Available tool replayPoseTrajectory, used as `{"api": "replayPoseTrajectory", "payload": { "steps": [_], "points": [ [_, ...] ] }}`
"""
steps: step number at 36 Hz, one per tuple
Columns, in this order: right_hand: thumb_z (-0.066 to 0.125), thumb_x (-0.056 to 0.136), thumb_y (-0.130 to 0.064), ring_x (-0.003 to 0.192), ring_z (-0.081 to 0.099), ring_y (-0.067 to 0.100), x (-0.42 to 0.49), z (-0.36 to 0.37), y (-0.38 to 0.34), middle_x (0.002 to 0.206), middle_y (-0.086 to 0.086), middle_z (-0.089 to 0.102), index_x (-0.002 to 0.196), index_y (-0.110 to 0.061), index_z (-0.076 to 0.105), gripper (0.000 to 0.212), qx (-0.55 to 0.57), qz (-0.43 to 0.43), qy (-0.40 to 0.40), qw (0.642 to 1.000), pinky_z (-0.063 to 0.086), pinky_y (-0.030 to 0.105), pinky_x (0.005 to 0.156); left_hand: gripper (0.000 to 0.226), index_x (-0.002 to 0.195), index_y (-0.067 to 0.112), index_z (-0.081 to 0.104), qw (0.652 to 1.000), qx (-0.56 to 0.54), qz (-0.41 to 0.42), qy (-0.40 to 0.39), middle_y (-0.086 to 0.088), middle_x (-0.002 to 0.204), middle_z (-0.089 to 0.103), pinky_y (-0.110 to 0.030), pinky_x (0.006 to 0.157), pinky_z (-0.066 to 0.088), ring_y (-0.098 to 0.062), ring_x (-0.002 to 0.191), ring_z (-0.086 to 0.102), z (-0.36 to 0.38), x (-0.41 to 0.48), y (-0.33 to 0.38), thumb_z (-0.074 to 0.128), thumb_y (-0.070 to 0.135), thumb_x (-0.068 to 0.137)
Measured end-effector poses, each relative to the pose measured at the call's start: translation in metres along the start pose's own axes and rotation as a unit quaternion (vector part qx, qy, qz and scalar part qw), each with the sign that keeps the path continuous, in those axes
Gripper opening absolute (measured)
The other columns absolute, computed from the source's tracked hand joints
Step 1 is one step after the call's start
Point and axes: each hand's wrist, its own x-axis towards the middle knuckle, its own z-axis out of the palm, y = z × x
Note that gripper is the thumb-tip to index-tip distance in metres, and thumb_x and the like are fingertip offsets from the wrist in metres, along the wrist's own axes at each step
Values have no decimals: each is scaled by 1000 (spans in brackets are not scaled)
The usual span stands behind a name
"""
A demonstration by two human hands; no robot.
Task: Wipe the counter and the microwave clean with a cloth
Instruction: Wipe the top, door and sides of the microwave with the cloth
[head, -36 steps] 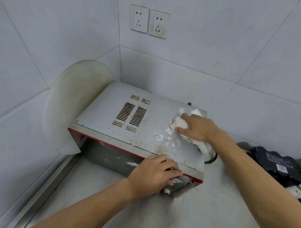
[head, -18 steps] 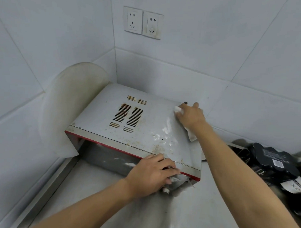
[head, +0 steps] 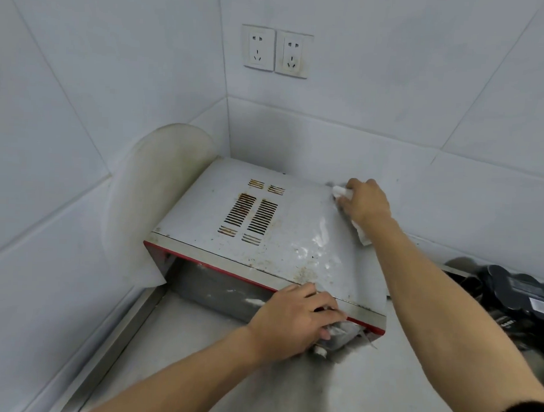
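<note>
A grimy silver microwave (head: 221, 204) with a red front edge sits in the corner of the grey counter (head: 198, 351). Its top has rusty vent slots and wet, soapy streaks on the right half. My right hand (head: 365, 203) grips a crumpled white cloth (head: 342, 192) and presses it on the far right corner of the microwave's top; a tail of cloth hangs below the wrist. My left hand (head: 294, 322) rests on the front right edge of the microwave, fingers curled over the rim.
A stained white round board (head: 154, 183) leans against the left wall beside the microwave. Two wall sockets (head: 276, 52) sit above. Black packaged items (head: 508, 291) lie on the counter at the right. A metal strip runs along the counter's left edge.
My right hand with the cloth has moved from the middle right of the microwave's top back to its far right corner. My left hand has stayed on the front edge.
</note>
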Motion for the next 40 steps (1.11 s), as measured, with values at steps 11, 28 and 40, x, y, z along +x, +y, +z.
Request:
{"api": "replayPoseTrajectory", "payload": {
  "steps": [11, 28, 40],
  "points": [
    [58, 98, -39, 104, 58, 44, -11, 9, 22, 122, 15, 48, 130, -18, 59, 38, 3, 14, 44, 999, 49, 44, 86, 37, 134, 28, 67, 1000, -3, 15, 13, 9, 128, 63, -30, 82, 48, -13, 104, 52, 5, 0, -5, 63, 39, 98],
    [57, 96, -35, 103, 60, 42, -24, 7, 22, 124, 15, 47, 128, -17, 58, 37, 20, 0, 21, 1000, 49, 42, 85, 38, 133, 29, 68, 1000, 7, 18, 14, 11, 126, 63, -27, 83, 45, -12, 103, 51, 4, 1, -5, 63, 43, 98],
    [65, 89, -37, 108, 50, 20, -32, -3, 18, 98, -8, 45, 115, -27, 64, 28, 58, -57, -78, 994, 39, 31, 86, 40, 135, 30, 66, 999, 34, 37, -10, 12, 128, 62, -25, 84, 47, -9, 103, 50, 0, 1, -6, 60, 46, 99]
  ]
}}
